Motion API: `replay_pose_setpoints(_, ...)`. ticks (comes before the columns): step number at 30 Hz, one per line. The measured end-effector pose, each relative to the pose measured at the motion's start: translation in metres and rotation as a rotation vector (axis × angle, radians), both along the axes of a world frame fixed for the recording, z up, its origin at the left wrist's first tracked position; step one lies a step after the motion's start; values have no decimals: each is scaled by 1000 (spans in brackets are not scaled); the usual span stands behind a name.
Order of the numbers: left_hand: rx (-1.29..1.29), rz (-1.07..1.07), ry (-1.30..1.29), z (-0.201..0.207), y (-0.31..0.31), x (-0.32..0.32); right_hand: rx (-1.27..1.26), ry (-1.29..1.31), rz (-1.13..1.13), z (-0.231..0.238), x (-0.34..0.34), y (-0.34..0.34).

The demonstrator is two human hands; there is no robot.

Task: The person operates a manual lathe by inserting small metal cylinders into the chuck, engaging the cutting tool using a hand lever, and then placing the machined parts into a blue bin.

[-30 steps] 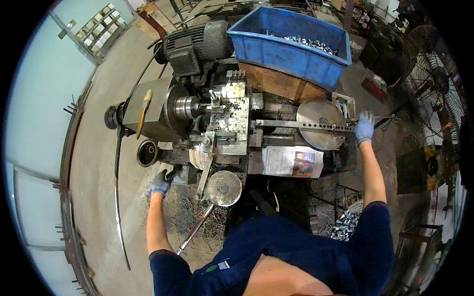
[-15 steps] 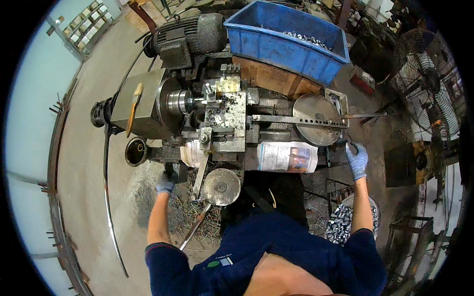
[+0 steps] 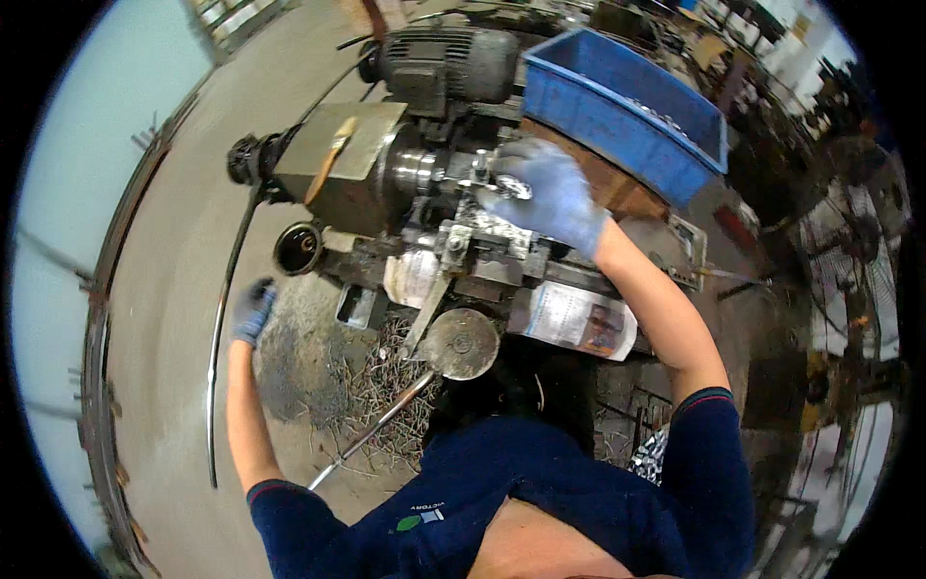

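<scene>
My right hand, in a pale blue work glove, is over the middle of a lathe-like machine, blurred by motion. Its thumb and fingers close round a small shiny metal part, close to the machine's round steel chuck. Out to the left, my gloved left hand hangs over the floor beside a dark round cup. Its fingertips look dark and blurred, and whether it holds anything is unclear. A round metal disc on a lever with a long handle stands at the machine's front.
A blue plastic bin with metal pieces stands behind the machine, near a motor. A brush lies on the grey housing. Printed paper covers the front right. Metal scraps litter the floor; shiny parts lie at lower right.
My right hand has swung from the far right to the machine's middle, near the chuck. My left hand has moved left, away from the machine's front. The whole view has shifted and tilted.
</scene>
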State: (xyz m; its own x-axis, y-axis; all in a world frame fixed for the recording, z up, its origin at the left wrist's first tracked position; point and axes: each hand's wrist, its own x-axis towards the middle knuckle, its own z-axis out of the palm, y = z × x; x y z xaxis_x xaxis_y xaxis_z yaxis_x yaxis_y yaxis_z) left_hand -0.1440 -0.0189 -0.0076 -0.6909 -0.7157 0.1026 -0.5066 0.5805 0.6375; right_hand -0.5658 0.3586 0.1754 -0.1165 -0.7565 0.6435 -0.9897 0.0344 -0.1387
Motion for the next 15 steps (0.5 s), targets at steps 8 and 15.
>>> replay_pose_setpoints(8,234,672,-141,42,26,180,913,184,-40,3,41,-126)
replay_pose_setpoints(15,-395,666,-383,65,169,36,928,148,-156,-9,18,-121)
